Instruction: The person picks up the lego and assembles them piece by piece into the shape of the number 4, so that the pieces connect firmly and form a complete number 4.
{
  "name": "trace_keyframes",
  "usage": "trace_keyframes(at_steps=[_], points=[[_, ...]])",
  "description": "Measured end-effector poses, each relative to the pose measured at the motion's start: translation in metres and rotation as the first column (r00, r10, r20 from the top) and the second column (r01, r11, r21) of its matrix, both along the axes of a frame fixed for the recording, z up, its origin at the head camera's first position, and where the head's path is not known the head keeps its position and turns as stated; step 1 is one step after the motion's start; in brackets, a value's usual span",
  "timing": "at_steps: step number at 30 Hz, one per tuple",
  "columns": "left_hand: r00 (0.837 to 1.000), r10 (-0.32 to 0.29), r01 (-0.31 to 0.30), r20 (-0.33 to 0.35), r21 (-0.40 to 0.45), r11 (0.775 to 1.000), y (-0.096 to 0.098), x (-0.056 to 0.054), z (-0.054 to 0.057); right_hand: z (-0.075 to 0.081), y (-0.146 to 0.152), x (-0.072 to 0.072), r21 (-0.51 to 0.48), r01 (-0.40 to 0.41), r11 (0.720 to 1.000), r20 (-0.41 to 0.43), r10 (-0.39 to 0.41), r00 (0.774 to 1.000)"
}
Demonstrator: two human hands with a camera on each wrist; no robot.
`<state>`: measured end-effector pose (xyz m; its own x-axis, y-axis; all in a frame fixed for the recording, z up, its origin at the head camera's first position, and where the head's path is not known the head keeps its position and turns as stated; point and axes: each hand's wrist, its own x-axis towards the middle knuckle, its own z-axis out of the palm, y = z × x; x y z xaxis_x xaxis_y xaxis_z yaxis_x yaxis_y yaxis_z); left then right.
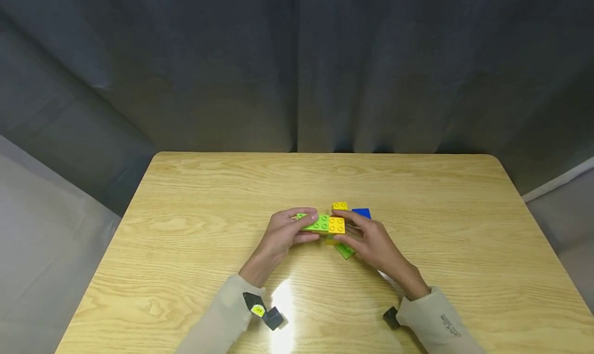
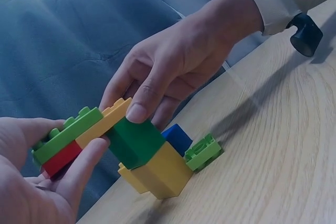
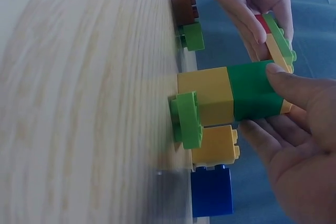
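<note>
My left hand [image 1: 280,235] grips the left end of a joined brick piece: a long light green brick [image 2: 71,132] over a red brick [image 2: 62,160] and a yellow brick [image 2: 102,128]. That yellow brick reaches right, over a dark green block [image 3: 255,90]. The dark green block stands on a yellow block [image 3: 207,95] that rests on the table. With thumb and fingers on opposite sides, my right hand [image 1: 373,240] pinches the dark green block just beneath the yellow brick. A loose light green brick [image 1: 345,250] lies beside the stack.
Behind the stack sit another yellow brick [image 1: 340,205] and a blue brick [image 1: 361,213]. A brown brick [image 3: 182,9] and a small green brick [image 3: 193,36] show beyond the stack in the right wrist view. Dark curtains [image 1: 297,65] hang behind the wooden table [image 1: 185,189].
</note>
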<state>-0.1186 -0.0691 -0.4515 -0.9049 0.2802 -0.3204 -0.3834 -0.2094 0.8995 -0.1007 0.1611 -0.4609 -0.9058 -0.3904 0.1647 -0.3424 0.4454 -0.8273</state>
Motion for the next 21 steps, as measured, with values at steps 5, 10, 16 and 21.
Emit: trace_keyframes(at_steps=[5,10,16,21], points=[[1.000,-0.003,0.003,-0.010,-0.006,1.000,0.001,0.000,-0.001,0.001,0.004,0.000,0.024,0.007,1.000,0.018,-0.007,1.000],[1.000,-0.004,0.004,-0.012,-0.001,1.000,0.000,0.000,0.001,-0.001,0.009,0.001,0.038,0.013,0.999,0.087,-0.017,0.996],[1.000,0.002,-0.002,-0.016,-0.001,1.000,-0.002,0.000,0.001,-0.007,0.010,0.001,0.104,0.017,0.994,0.180,-0.035,0.983],[1.000,0.000,0.000,-0.023,-0.009,1.000,-0.001,0.001,0.000,-0.011,0.010,0.003,0.201,-0.026,0.979,0.162,-0.007,0.987]])
